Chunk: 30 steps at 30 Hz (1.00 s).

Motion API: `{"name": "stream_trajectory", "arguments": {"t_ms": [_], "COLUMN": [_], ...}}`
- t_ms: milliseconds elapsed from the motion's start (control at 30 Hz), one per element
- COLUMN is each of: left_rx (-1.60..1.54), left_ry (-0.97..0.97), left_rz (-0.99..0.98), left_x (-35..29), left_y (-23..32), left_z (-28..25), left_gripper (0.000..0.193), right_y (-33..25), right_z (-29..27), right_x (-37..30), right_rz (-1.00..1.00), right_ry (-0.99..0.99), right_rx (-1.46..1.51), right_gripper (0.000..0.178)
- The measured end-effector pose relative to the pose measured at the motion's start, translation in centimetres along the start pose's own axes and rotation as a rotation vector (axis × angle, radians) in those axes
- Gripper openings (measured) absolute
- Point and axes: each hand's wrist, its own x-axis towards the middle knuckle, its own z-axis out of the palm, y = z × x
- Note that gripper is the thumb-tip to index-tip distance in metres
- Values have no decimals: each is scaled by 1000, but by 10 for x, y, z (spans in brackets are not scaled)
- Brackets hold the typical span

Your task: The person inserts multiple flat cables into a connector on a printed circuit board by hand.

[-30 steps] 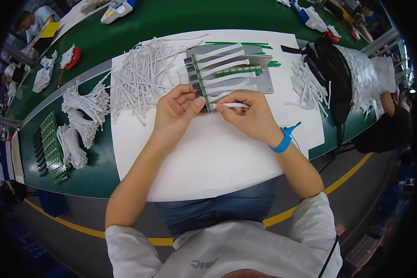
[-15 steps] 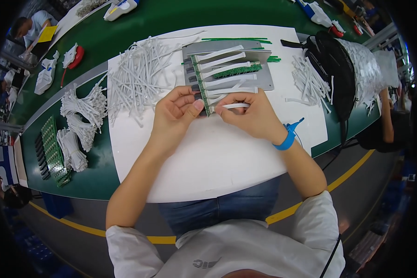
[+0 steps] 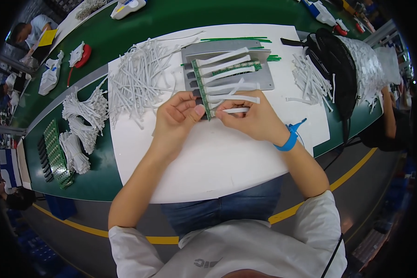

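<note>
a: what lies nearest the body?
b: the white sheet (image 3: 194,171), spread over the counter (image 3: 95,183); beyond it, the right hand (image 3: 255,120), a blue band (image 3: 289,141) at its wrist.
a: and each grip?
b: right: thumb and finger pinched together on a white cable (image 3: 236,110), at the near end of a circuit board (image 3: 204,92). left hand (image 3: 178,113): thumb and fingers closed on that same end. the board lies between the hands, reaching over the left part of the metal plate (image 3: 267,81).
a: what has just changed?
b: relative to the plate, board and hands have drawn slightly toward the body; the neighbouring cable now overlaps the right hand. the pinch persists, so the step appears unchanged. whether the cable's end is seated cannot be told.
a: farther off?
b: a second green board (image 3: 238,68) on the plate, flanked by a left heap of loose cables (image 3: 136,78) and a right heap (image 3: 308,78).
</note>
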Motion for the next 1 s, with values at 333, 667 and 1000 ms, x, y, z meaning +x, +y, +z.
{"name": "stream_trajectory", "arguments": {"t_ms": [333,667,1000], "left_rx": [-14,31,44], "left_ry": [47,50,-85], "left_rz": [-21,-3,-65], "left_x": [-4,-1,2], "left_y": [2,5,8], "left_z": [9,8,3], "left_gripper": [24,24,23], "right_y": [-1,-1,1], "right_z": [-5,6,-4], "right_x": [-5,-6,0], "right_rz": [-43,-27,-26], "right_ry": [-15,83,80], "right_rx": [-65,154,-56], "right_gripper": [14,10,9]}}
